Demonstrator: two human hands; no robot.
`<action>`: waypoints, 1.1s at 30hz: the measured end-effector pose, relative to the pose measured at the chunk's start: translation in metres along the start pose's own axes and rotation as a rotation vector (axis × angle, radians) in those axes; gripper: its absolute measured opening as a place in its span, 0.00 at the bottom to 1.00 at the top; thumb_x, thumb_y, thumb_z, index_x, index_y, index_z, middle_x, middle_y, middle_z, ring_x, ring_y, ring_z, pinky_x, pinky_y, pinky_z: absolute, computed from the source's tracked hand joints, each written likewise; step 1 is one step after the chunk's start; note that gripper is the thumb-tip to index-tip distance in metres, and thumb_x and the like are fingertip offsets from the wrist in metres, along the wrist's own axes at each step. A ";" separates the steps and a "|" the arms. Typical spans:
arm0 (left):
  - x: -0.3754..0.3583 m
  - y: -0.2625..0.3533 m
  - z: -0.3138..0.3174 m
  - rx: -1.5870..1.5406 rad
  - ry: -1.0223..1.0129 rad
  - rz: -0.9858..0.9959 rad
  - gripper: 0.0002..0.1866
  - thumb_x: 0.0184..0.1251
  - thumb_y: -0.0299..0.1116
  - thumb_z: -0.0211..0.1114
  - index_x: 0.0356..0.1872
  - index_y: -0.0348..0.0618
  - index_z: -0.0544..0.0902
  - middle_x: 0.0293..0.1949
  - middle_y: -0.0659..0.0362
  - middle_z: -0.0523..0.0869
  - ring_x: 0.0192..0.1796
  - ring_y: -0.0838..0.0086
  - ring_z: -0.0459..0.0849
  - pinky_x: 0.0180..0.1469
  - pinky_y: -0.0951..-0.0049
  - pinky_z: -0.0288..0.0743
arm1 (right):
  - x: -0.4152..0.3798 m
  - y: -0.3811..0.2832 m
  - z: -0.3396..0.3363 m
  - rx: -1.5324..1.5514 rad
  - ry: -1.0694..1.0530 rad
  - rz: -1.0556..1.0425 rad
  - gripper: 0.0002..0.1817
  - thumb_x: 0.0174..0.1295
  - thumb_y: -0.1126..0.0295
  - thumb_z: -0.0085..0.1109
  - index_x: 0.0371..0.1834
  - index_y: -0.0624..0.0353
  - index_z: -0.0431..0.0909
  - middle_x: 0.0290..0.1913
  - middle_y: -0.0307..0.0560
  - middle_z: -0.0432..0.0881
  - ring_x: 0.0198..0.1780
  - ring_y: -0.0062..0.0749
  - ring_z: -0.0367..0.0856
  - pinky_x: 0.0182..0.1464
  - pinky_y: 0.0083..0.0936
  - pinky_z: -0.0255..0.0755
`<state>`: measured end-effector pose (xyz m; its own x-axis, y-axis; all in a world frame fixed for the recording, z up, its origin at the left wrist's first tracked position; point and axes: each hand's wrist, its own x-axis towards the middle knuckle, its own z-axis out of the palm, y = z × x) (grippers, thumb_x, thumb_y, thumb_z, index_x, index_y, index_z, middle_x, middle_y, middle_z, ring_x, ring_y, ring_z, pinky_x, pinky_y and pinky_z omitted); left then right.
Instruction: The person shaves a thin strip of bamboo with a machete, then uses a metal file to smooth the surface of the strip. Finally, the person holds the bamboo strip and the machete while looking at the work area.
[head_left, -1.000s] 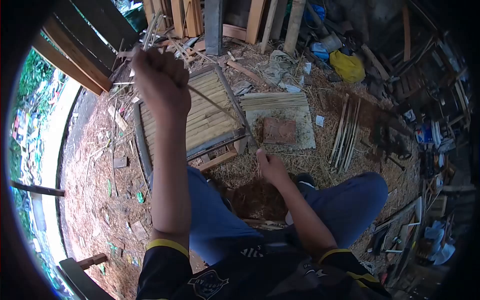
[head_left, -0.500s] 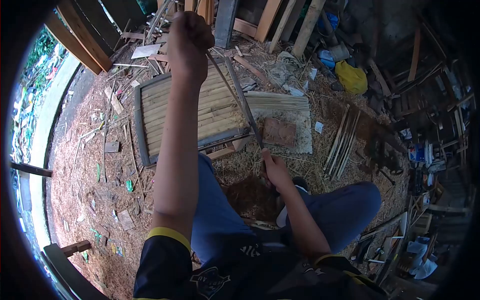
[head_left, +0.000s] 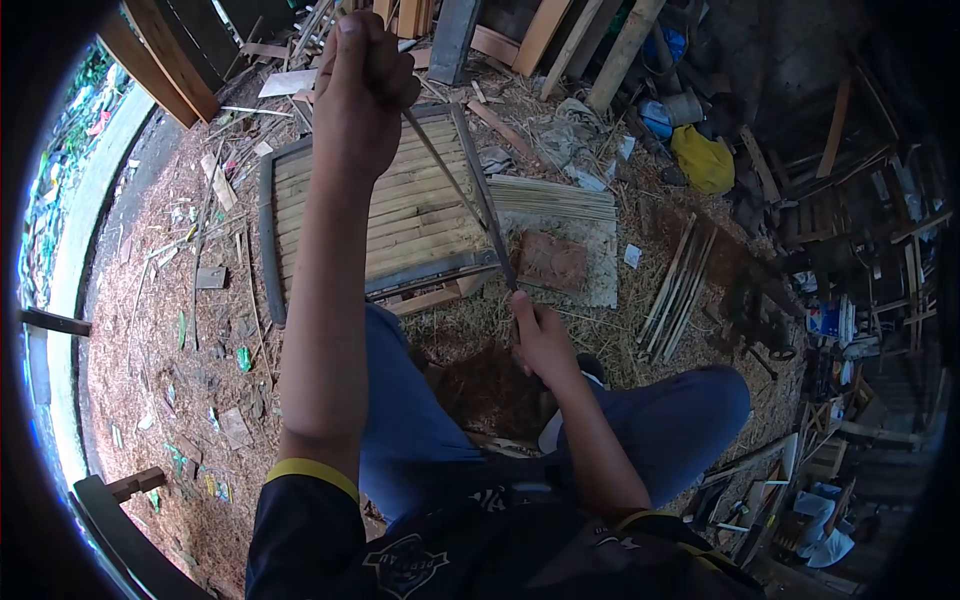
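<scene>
My left hand (head_left: 365, 95) is raised at the top of the view on an outstretched arm, its fingers closed round a thin bamboo strip (head_left: 438, 158). The strip slants down to the right, its lower part meeting a long dark knife blade (head_left: 502, 258). My right hand (head_left: 545, 345) grips the knife near my bent knee, thumb pointing up along it; the handle is mostly hidden by the fingers. Beneath the strip lies a framed panel of bamboo slats (head_left: 385, 200). Just past the knife, a reddish-brown block (head_left: 552, 262) rests on a pale speckled board (head_left: 600, 285).
Split bamboo strips (head_left: 560, 198) lie across the board's far end, and more strips (head_left: 678, 290) lie to the right. Shavings cover the ground. Planks (head_left: 540, 35) lean at the back near a yellow bag (head_left: 703, 160). Cluttered timber fills the right side.
My left hand has shifted slightly left and turned so its thumb shows more. The view has moved a little too. Both hands keep their grip on the strip and knife.
</scene>
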<state>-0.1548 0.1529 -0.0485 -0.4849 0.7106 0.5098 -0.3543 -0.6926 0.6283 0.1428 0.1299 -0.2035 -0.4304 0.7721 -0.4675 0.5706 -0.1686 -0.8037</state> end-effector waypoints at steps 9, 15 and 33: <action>-0.007 -0.005 0.022 -0.046 -0.009 0.020 0.18 0.86 0.50 0.49 0.38 0.49 0.73 0.20 0.71 0.55 0.20 0.84 0.51 0.21 0.78 0.45 | -0.015 -0.004 -0.009 -0.085 -0.004 0.063 0.38 0.77 0.38 0.43 0.31 0.67 0.81 0.24 0.57 0.81 0.31 0.53 0.83 0.41 0.44 0.74; -0.005 -0.005 0.020 -0.068 0.006 0.014 0.19 0.85 0.52 0.50 0.37 0.49 0.72 0.21 0.71 0.55 0.20 0.85 0.50 0.21 0.78 0.45 | -0.022 -0.016 -0.015 -0.145 0.003 -0.013 0.39 0.76 0.37 0.43 0.34 0.68 0.83 0.26 0.60 0.84 0.34 0.56 0.86 0.44 0.45 0.76; -0.014 -0.006 0.033 0.000 0.079 0.098 0.19 0.85 0.50 0.51 0.38 0.47 0.73 0.19 0.71 0.57 0.19 0.85 0.50 0.19 0.78 0.44 | -0.030 0.023 0.015 0.117 0.037 -0.190 0.34 0.78 0.40 0.44 0.24 0.60 0.71 0.14 0.39 0.69 0.11 0.25 0.69 0.15 0.26 0.62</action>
<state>-0.1190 0.1512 -0.0402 -0.5790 0.6277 0.5204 -0.3025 -0.7580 0.5778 0.1580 0.0941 -0.2134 -0.4953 0.8184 -0.2915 0.3960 -0.0860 -0.9142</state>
